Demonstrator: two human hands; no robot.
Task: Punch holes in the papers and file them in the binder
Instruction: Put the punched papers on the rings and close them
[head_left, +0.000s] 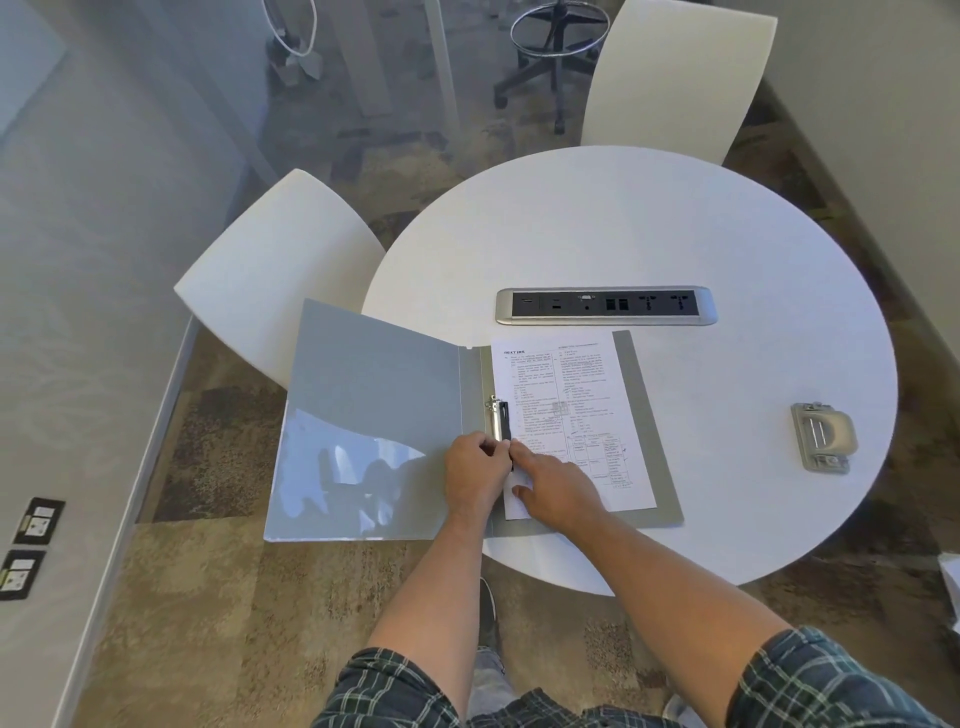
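Note:
A grey binder (374, 405) lies open on the round white table (649, 218), its left cover hanging past the table's edge. Printed papers (566, 410) lie on the binder's right half, their left edge under the metal clip (500, 418) by the spine. My left hand (475, 470) is closed on the lower end of the clip. My right hand (556, 486) rests flat on the papers' lower left part, its fingertips touching the clip. A grey hole punch (823, 436) sits apart at the table's right side.
A silver power socket strip (605, 306) is set into the table just beyond the binder. White chairs stand at the far left (275, 270) and far right (680, 73). A wall with sockets (31, 540) runs along the left. A stool base (556, 57) stands behind.

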